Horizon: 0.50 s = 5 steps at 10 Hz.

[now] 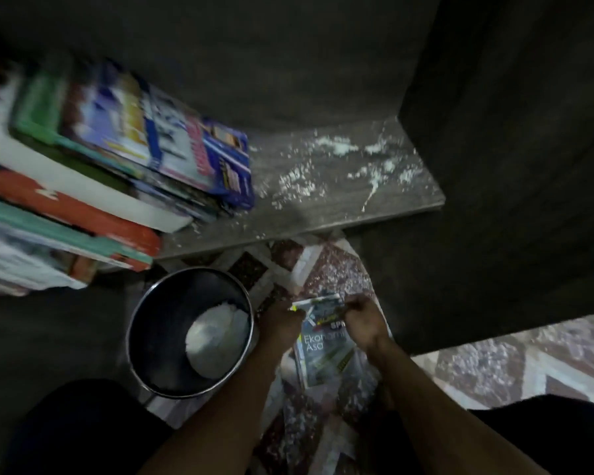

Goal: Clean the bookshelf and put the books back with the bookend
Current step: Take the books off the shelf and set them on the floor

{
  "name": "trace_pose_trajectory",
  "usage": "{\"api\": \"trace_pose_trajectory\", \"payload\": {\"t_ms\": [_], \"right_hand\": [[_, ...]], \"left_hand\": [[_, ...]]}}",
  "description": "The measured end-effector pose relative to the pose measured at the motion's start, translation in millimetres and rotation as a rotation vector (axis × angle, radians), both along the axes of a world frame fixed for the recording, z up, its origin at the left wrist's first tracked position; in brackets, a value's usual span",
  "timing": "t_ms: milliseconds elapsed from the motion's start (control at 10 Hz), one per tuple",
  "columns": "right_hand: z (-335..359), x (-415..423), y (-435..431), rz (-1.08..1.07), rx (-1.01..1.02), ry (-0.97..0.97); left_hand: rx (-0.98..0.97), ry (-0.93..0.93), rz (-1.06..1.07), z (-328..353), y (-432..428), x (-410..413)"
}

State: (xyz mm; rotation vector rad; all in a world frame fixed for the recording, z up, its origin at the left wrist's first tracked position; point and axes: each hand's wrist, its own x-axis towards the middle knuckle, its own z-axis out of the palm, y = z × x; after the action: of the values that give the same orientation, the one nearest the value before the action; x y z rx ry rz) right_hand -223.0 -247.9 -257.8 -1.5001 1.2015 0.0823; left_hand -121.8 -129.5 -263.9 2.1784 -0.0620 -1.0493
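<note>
Just below the front edge of the shelf board [323,214], a book [323,351] hangs over the patterned floor [330,265], its cover partly readable ("Ekonomi"). Both hands grasp its far edge: the left hand [282,320] pinches the left corner and the right hand [362,320] has its fingers curled on the right corner. Just beside the left hand stands a metal bin [129,341] holding a white crumpled lump [216,337]. White dust [336,147] is scattered over the board's right half, and a blurred stack of books [117,149] fills its left end.
</note>
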Motion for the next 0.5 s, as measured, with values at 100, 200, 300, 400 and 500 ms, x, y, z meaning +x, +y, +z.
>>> {"api": "trace_pose_trajectory", "payload": {"t_ms": [100, 200, 300, 400, 500], "right_hand": [[41, -4, 9, -0.004, -0.022, -0.124], [82, -4, 20, 0.029, -0.086, -0.189], [120, 3, 27, 0.102, -0.211, -0.291], [161, 14, 33, 0.121, -0.256, -0.411], [198, 25, 41, 0.171, -0.305, -0.512]], "left_hand": [[-0.049, -0.097, -0.008, 32, 13, -6], [-0.290, -0.137, 0.079, 81, 30, -15], [-0.356, -0.252, 0.099, 115, 46, -17], [-0.446, -0.420, 0.133, 149, 58, -6], [-0.512, -0.511, 0.135, 185, 66, 5]]}}
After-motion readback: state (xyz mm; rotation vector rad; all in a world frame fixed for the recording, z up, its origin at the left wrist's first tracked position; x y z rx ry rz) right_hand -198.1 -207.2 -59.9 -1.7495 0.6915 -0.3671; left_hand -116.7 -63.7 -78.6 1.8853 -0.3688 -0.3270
